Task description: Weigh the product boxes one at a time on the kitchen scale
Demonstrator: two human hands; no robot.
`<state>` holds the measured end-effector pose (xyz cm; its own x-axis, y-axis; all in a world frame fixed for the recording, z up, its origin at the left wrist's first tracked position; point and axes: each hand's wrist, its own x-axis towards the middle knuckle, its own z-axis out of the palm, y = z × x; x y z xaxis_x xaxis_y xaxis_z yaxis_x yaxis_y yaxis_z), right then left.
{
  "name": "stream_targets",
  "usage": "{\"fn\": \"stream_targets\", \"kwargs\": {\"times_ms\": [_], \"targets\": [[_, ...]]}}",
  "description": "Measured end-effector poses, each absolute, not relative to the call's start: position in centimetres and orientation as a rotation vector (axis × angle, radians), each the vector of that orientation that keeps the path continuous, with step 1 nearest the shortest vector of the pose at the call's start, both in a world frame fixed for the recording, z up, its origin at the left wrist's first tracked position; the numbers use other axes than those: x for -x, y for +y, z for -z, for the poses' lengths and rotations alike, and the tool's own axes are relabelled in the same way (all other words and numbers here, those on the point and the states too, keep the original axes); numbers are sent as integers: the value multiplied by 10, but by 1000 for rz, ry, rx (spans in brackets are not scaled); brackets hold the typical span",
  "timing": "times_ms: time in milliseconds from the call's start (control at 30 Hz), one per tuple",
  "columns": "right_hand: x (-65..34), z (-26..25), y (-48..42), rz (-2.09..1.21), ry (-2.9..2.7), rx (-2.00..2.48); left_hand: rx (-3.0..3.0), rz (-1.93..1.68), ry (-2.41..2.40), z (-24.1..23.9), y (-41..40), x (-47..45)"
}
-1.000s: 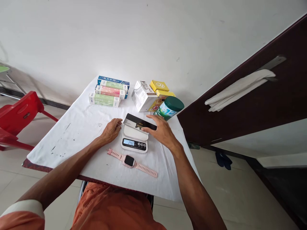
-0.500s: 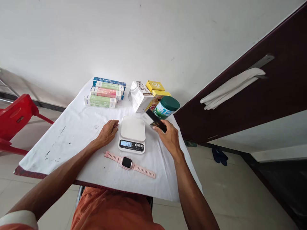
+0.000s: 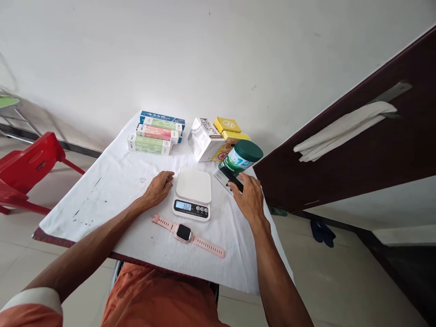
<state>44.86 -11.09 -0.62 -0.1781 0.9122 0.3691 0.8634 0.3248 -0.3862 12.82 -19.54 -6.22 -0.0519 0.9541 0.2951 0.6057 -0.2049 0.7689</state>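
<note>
My right hand [image 3: 250, 195] is at a small black and white box [image 3: 231, 177], thumb on the near edge and fingers on the far edge. The box lies on the cloth against the foot of a green-lidded tub [image 3: 240, 158]. My left hand [image 3: 160, 187] rests on the table left of a white digital scale [image 3: 193, 185], its fingers curled together with nothing visible in them. Nothing lies on the scale's pan; its lit display appears to read 362. In front of the scale a pink-strapped watch [image 3: 184, 233] lies flat, straps spread.
Several long thin cartons [image 3: 150, 144] lie stacked at the back left. A white box [image 3: 205, 140] and yellow boxes [image 3: 226, 124] stand behind the tub. To the left is a red chair [image 3: 32, 165]; to the right, a dark door [image 3: 344, 168] with a white cloth [image 3: 344, 129] on its handle.
My right hand has lowered the tilted black and white box onto the cloth beside the tub. The scale's display has changed from about 242 to 362. My left hand has stayed beside the scale.
</note>
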Motion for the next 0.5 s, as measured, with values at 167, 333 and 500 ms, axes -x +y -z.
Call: {"fn": "stream_targets", "kwargs": {"times_ms": [167, 333, 500], "targets": [[-424, 10, -140, -1008, -1852, 1431, -1834, -1170, 1637, 60, -198, -130], [-404, 20, -150, -1256, -1695, 1312, -1831, -1190, 1624, 57, -203, -131], [-382, 14, -154, -1360, -1634, 1278, -1848, -1198, 1740, 50, -204, -122]]}}
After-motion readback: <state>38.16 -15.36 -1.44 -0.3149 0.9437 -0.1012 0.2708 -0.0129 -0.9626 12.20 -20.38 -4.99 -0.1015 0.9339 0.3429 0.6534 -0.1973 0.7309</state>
